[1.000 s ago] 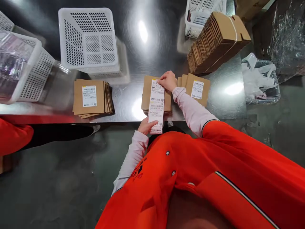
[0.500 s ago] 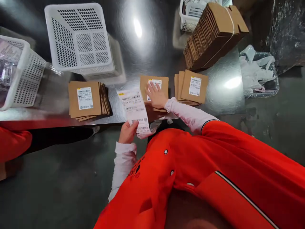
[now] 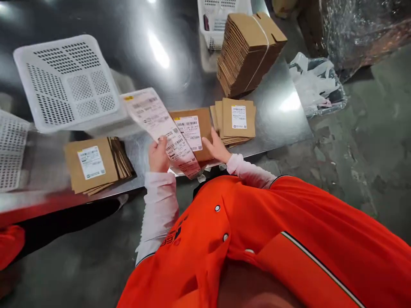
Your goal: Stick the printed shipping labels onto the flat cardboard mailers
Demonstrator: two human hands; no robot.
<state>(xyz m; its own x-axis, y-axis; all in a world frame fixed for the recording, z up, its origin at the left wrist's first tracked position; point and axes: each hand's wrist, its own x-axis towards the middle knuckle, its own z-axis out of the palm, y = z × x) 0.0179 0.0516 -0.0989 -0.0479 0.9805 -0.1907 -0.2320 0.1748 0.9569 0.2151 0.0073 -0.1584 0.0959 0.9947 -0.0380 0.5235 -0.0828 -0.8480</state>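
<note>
My left hand [image 3: 158, 156] grips a long strip of printed shipping labels [image 3: 148, 112], thumb on top. The strip slants over the left part of a brown cardboard mailer [image 3: 205, 117] at the table's front edge and hides some of it. A white shipping label [image 3: 192, 131] lies on that mailer. At the mailer's right side is my right hand [image 3: 217, 146], thumb and fingers apart, with its fingertips near or on the edge. Just beyond it sits a stack of labelled mailers [image 3: 248, 117]. Another labelled stack [image 3: 107, 160] lies to the left.
A white plastic basket [image 3: 72, 122] stands on the metal table [image 3: 180, 85] at the left, with another basket [image 3: 11, 149] beyond it. At the back right are a strapped bundle of cardboard [image 3: 247, 51] and a white basket [image 3: 213, 40]. A bag of white plastic [image 3: 316, 83] lies off the table's right end.
My left hand has raised the label strip forward over the mailer. My right hand has slid off the mailer's label to its right edge. The camera view has turned and shifted.
</note>
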